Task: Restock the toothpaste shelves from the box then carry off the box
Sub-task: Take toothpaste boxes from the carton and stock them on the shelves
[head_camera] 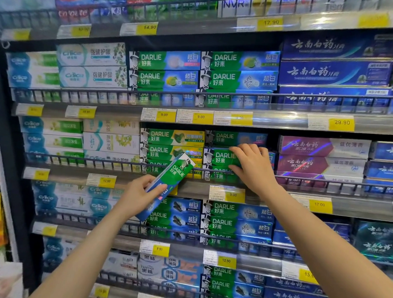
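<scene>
I face store shelves full of toothpaste cartons. My left hand (140, 195) grips a green and blue Darlie toothpaste carton (171, 179), tilted with its top end up to the right, in front of the middle shelf rail. My right hand (251, 165) reaches into the middle shelf and holds a stacked green and blue Darlie carton (220, 158) by its right part. Behind and above that carton lies another Darlie carton (234, 138) deeper in the shelf. The restocking box is out of view.
A dark wire rail (113, 162) runs along the front of each shelf. Yellow price tags (233, 194) line the shelf edges. Purple and blue cartons (322, 155) fill the right side, white and green Crice cartons (52, 139) the left.
</scene>
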Motion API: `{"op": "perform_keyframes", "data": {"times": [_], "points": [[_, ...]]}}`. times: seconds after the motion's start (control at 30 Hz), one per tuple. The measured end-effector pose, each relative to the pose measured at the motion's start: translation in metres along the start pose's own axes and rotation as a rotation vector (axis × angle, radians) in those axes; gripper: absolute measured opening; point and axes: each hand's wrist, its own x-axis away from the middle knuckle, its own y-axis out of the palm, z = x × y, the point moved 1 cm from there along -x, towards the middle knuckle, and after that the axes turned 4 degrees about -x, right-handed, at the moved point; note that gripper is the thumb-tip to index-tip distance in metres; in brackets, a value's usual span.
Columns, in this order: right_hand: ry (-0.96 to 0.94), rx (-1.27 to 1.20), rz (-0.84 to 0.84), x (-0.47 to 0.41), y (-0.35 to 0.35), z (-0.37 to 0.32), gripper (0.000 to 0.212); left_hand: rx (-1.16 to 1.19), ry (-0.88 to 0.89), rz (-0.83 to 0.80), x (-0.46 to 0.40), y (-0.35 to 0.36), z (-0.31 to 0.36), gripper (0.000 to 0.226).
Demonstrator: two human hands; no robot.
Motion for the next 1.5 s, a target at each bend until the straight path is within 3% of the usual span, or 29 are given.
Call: {"op": "perform_keyframes", "data": {"times": [0.23, 0.4, 0.53, 0.67, 0.73, 0.9, 1.03, 1.2, 1.33, 1.5], "points": [[-0.056, -0.015, 0.039, 0.0, -0.007, -0.006, 0.059, -0.026, 0.013, -0.04, 0.0, 0.002, 0.006, 0.016], [-0.384, -0.057, 0.007, 0.015, -0.015, -0.036, 0.077, -0.01, 0.083, -0.221, -0.001, 0.02, 0.028, 0.016], [-0.409, -0.025, -0.034, 0.028, -0.02, -0.035, 0.074, -0.011, 0.151, -0.354, -0.002, 0.038, 0.051, 0.017], [-0.307, -0.085, -0.031, 0.041, -0.033, -0.015, 0.078, 0.084, 0.152, -0.424, -0.004, 0.045, 0.059, 0.019], [-0.154, -0.212, -0.021, 0.048, -0.043, -0.006, 0.076, 0.127, 0.149, -0.434, -0.003, 0.051, 0.061, 0.019], [0.47, -0.988, -0.294, 0.063, -0.065, -0.01, 0.059, 0.233, 0.146, -0.433, -0.001, 0.065, 0.065, 0.019], [0.692, -1.236, -0.176, 0.064, -0.068, -0.015, 0.05, 0.246, 0.185, -0.499, 0.0, 0.078, 0.07, 0.019], [0.732, -1.247, -0.164, 0.054, -0.078, -0.024, 0.042, 0.298, 0.197, -0.464, -0.004, 0.077, 0.088, 0.033], [0.668, -1.224, -0.206, 0.053, -0.078, -0.03, 0.021, 0.41, 0.179, -0.472, 0.0, 0.08, 0.109, 0.03], [0.606, -1.062, -0.25, 0.061, -0.079, -0.03, 0.023, 0.491, 0.111, -0.402, 0.0, 0.088, 0.112, 0.021]]}}
